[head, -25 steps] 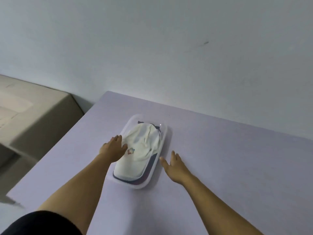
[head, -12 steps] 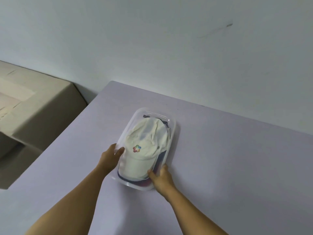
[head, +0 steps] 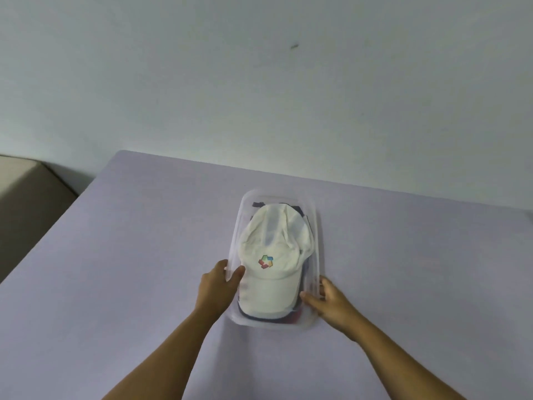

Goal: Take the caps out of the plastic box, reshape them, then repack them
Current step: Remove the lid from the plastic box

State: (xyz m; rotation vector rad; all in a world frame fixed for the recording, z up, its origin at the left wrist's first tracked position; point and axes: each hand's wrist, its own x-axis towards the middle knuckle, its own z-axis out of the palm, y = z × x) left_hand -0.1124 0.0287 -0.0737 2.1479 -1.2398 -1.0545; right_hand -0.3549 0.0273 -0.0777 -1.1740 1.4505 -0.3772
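A clear plastic box lies lengthwise on the lilac table. On top inside it sits a white cap with a small coloured logo, its brim toward me. Dark caps show underneath at the far end and near edge. My left hand grips the box's near left wall, thumb inside the rim. My right hand holds the near right corner, thumb inside against the cap's brim.
A pale wall rises right behind the table's far edge. A beige cardboard box stands lower, off the table's left side. Bare tabletop spreads to the left and right of the plastic box.
Both hands went from resting on the cap and the table to gripping the box's near sides. The right hand shifted from the front edge to the right corner. The view has swung left.
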